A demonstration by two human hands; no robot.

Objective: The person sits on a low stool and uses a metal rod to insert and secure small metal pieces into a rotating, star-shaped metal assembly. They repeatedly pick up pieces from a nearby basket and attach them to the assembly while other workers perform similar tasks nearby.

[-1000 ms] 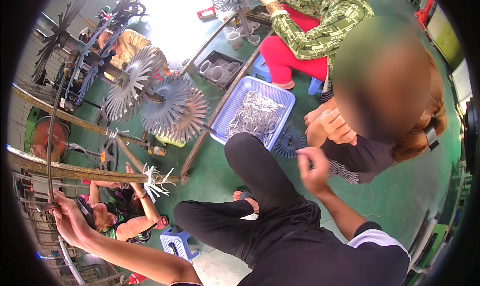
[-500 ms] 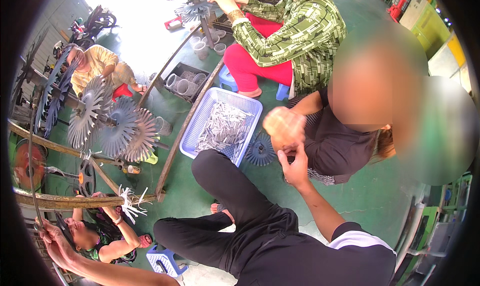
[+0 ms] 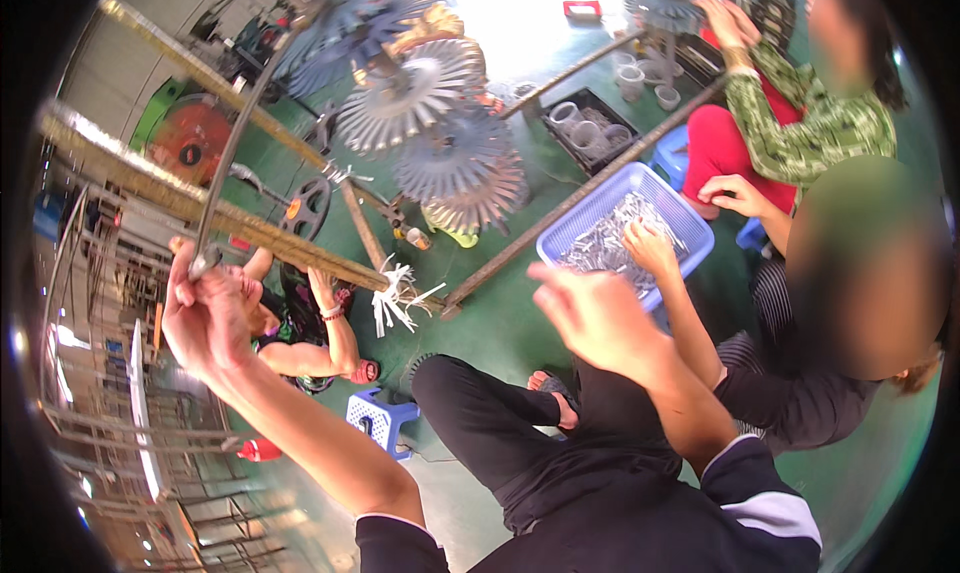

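My left hand (image 3: 205,318) is closed round the lower end of a thin dark metal rod (image 3: 236,143), which slants up toward bladed metal discs (image 3: 455,158). My right hand (image 3: 605,318) is raised above my knees, smeared by motion; whether its fingers hold anything cannot be made out. Just beyond it stands a blue-violet plastic basket (image 3: 700,248) of small silvery strips (image 3: 605,248). A co-worker's hand (image 3: 652,248) reaches into those strips, while that person's other hand (image 3: 735,195) hovers past the basket's edge. White strips (image 3: 393,298) hang bundled on the frame's corner.
A rusty metal frame (image 3: 270,235) crosses the left side. Below it a person (image 3: 300,358) sits near a blue stool (image 3: 380,418). A black crate (image 3: 600,158) holds clear cups. Another person in a green patterned shirt (image 3: 850,123) sits at the far right.
The view has swung left. My right hand, earlier touching a co-worker's hand, is now apart from it. The co-worker's hand has moved into the basket. My left hand still grips the rod.
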